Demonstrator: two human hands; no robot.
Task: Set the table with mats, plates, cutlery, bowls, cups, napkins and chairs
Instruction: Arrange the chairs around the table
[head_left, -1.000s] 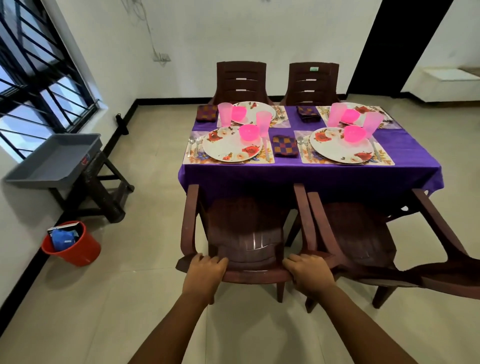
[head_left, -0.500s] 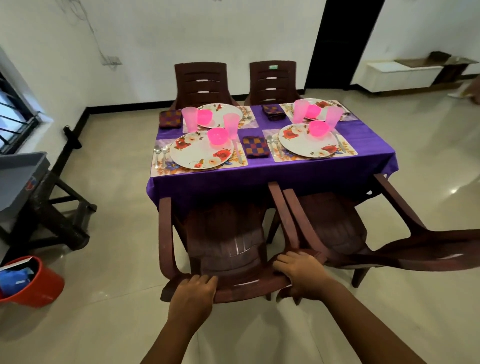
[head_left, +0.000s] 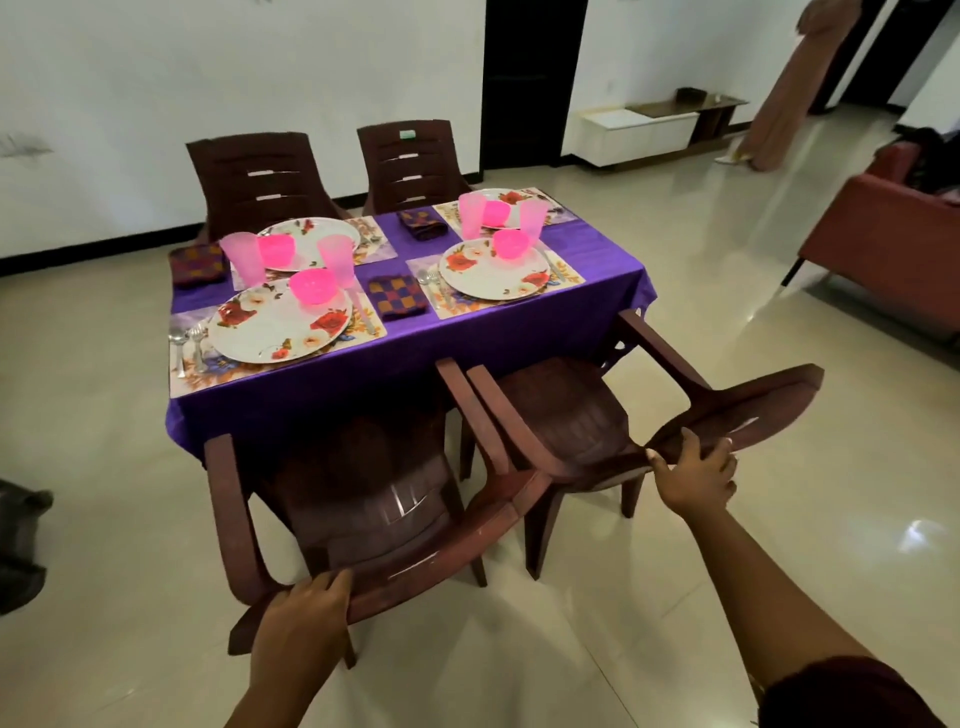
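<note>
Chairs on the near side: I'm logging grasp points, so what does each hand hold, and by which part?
The left hand grips the near left chair by its backrest's top edge; the right hand grips the near right chair by its backrest's top edge.

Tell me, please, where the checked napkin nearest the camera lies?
Head view: the checked napkin lies on the purple tablecloth, between the two near plates.

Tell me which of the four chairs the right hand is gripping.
The near right chair, gripped at its backrest by the right hand. The left hand holds the near left chair; the far two go untouched.
</note>
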